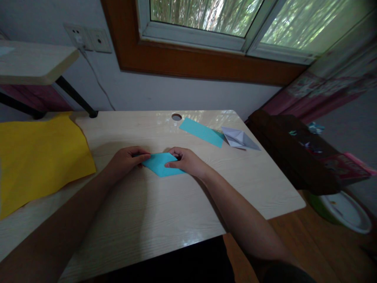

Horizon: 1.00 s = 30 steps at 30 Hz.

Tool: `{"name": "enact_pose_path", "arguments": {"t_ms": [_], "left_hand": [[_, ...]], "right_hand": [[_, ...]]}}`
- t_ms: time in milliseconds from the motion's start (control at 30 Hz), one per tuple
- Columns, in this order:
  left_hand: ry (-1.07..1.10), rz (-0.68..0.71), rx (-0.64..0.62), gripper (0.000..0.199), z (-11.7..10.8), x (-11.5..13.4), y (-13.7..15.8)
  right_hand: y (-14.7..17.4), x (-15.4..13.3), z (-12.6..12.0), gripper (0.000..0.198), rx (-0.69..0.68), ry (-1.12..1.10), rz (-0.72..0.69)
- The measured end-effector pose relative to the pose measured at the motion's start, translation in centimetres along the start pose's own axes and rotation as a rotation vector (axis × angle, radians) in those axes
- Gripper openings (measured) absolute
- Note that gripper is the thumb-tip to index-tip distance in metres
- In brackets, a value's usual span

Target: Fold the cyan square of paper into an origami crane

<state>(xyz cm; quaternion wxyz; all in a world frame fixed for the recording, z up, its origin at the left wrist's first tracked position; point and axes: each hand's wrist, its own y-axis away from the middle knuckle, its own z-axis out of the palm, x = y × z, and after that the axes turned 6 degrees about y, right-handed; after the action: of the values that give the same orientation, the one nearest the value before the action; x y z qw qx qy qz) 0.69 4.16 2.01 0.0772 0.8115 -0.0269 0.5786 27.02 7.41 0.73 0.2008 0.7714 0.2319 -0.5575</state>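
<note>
Plainly, the pale worktop runs on below the hands to its front edge at the bottom of the frame, its back edge lies along the wall, and its right edge slants down toward the lower right. The folded blue paper is near the centre of the frame, between the two hands. Its long axis runs left to right, dipping slightly rightward, with one corner pointing down toward the front edge. The left hand has a narrow pinch grip on its left end; the right hand has its thumb laid over the right part, fingers closed in behind.

Above and right of centre, a blue strip slants down to the right, its lower end just beside a grey folded paper whose tip points at the right edge. A yellow sheet spreads over the worktop's left side.
</note>
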Motion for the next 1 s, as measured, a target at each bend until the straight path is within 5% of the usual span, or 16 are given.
{"name": "enact_pose_path", "arguments": {"t_ms": [233, 433, 1000], "left_hand": [[0.052, -0.027, 0.089, 0.032, 0.1, -0.7, -0.5], [-0.135, 0.057, 0.167, 0.029, -1.1, -1.1, -0.6], [-0.203, 0.060, 0.226, 0.033, -1.4, -1.2, -0.7]], "right_hand": [[0.1, 0.6, -2.0, 0.031, 0.027, -0.023, 0.042], [0.0, 1.0, -3.4, 0.030, 0.126, -0.008, 0.064], [-0.9, 2.7, -3.8, 0.031, 0.354, -0.157, -0.028]]}}
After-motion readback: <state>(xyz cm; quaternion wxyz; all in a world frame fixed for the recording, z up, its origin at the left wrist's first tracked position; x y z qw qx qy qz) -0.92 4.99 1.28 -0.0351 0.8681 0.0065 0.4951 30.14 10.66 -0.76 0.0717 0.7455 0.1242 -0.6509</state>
